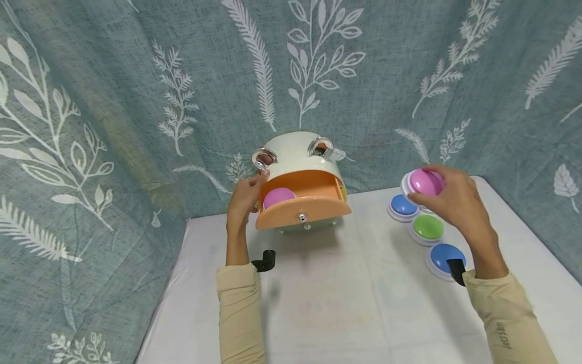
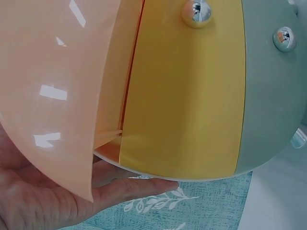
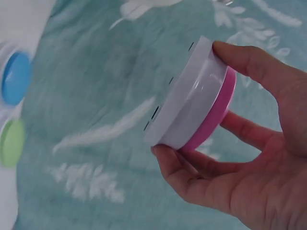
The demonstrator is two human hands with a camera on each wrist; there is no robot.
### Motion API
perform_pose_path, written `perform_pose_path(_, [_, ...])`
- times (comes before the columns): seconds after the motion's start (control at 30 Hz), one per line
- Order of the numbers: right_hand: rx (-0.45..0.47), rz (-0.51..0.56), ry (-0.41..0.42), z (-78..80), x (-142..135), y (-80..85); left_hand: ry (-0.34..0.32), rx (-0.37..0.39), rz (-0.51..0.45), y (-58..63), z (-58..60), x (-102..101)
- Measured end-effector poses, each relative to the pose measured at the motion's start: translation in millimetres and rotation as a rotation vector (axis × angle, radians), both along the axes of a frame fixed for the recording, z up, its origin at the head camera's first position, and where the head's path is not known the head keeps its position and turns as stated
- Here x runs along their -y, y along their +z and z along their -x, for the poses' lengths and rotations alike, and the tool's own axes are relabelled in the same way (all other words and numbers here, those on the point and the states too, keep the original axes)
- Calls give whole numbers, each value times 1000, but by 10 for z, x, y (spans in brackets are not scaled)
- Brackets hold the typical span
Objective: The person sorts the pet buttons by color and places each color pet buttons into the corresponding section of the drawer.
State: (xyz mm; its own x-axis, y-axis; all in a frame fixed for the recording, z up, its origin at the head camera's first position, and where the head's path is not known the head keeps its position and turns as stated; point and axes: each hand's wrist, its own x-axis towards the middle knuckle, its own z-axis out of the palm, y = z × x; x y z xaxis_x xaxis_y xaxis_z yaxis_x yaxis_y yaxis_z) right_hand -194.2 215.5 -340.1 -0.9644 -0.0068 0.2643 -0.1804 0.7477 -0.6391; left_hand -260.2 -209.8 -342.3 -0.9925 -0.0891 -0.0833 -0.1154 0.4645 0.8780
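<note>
A small rounded cabinet [image 1: 291,156], cream on top with two chrome loops, stands at the back of the table. Its orange drawer [image 1: 313,206] is pulled out and holds a pink-topped round push button [image 1: 279,196]. At the cabinet's left side, my left hand [image 1: 245,197] rests against the shell; in the left wrist view one straight finger [image 2: 139,188] lies along the rim and part of the hand is behind the drawer front. My right hand [image 1: 459,194] pinches another pink-topped push button [image 3: 196,100] by its white base, raised above the table's right side.
Below the orange drawer are a yellow drawer [image 2: 184,96] and a green drawer [image 2: 271,96], both closed. On the right lie a blue push button [image 1: 403,205], a green one [image 1: 428,227] and a nearer blue one [image 1: 443,255]. Patterned cloth [image 1: 204,76] hangs behind the white table [image 1: 327,313].
</note>
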Motion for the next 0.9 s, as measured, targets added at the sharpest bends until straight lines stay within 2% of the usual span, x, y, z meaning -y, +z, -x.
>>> perform_pose_path(0.23, [41, 62, 117, 116, 496, 220, 0, -4, -10, 4, 4, 17])
perform_pose_path(0.43, [52, 85, 185, 180, 888, 333, -11, -1, -4, -24, 13, 19])
perform_pose_path(0.7, [51, 73, 270, 343, 1238, 389, 0, -7, 6, -16, 16, 28])
perform_pose_path(0.9, [123, 31, 336, 452, 1412, 393, -5, 0, 3, -19, 6, 24])
